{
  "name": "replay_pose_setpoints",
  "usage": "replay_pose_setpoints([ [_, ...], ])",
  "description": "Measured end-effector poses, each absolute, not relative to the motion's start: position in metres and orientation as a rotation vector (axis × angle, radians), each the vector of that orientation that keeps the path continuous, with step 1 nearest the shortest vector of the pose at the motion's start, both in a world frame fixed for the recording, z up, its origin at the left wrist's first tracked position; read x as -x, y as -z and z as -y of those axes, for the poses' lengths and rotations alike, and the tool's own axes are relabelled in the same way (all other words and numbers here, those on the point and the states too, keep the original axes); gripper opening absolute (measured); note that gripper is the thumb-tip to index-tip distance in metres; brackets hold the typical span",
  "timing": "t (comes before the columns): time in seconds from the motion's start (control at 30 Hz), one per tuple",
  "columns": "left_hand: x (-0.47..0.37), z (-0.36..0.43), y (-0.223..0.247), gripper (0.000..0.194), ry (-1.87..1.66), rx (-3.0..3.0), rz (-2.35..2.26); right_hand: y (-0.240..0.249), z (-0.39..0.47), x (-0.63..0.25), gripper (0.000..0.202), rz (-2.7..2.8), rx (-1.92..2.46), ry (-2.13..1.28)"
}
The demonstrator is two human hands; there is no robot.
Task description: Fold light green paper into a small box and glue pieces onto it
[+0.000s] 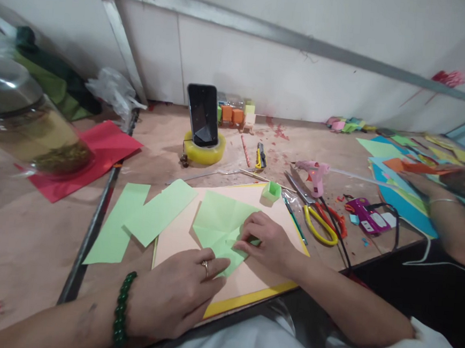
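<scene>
A light green sheet of paper with crease lines lies on a pale peach board with a yellow edge. My left hand, wearing a ring and a green bead bracelet, rests its stretched fingers on the sheet's lower left part. On the right side, my right hand is closed, its thumb and fingers pinching a folded part of the sheet. A small green paper box stands near the board's far right corner. Two green paper strips overlap to the left.
Scissors, a pink glue gun, a pen and a cutter lie right and beyond. A phone stands in a tape roll. A jar sits on red paper at left. Another person's arm shows at right.
</scene>
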State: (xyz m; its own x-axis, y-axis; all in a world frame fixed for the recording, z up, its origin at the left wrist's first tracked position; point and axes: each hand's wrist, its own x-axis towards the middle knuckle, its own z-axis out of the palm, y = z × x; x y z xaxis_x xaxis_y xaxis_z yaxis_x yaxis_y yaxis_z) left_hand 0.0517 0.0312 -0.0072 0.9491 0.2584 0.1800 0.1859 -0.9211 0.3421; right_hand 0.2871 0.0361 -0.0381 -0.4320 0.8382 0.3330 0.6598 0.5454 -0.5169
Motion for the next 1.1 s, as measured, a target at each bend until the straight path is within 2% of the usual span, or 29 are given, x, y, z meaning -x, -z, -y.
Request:
replay_pose_setpoints([
  [0.13, -0.052, -0.031, 0.009, 0.015, -0.334, -2.747, -0.342, 0.032, -0.034, -0.286, 0.015, 2.208, 1.285, -0.430],
  [0.3, -0.054, -0.031, 0.006, 0.013, -0.282, -2.740, -0.356, 0.022, -0.028, -0.281, 0.061, 2.276, 1.287, -0.508],
  [0.43, -0.053, -0.031, 0.006, 0.013, -0.271, -2.749, -0.363, 0.020, -0.025, -0.283, 0.067, 2.313, 1.373, -0.518],
  [0.77, -0.054, -0.029, 0.003, 0.010, -0.220, -2.739, -0.378, 0.019, -0.025, -0.319, 0.047, 2.301, 1.535, -0.471],
  [0.93, -0.055, -0.028, 0.007, 0.043, -0.173, -2.759, -0.365, 0.020, -0.023, -0.323, 0.040, 2.301, 1.476, -0.411],
  [1.1, -0.057, -0.026, 0.007, 0.036, -0.099, -2.773, -0.425, 0.018, -0.010, -0.294, 0.011, 2.299, 1.365, -0.101],
])
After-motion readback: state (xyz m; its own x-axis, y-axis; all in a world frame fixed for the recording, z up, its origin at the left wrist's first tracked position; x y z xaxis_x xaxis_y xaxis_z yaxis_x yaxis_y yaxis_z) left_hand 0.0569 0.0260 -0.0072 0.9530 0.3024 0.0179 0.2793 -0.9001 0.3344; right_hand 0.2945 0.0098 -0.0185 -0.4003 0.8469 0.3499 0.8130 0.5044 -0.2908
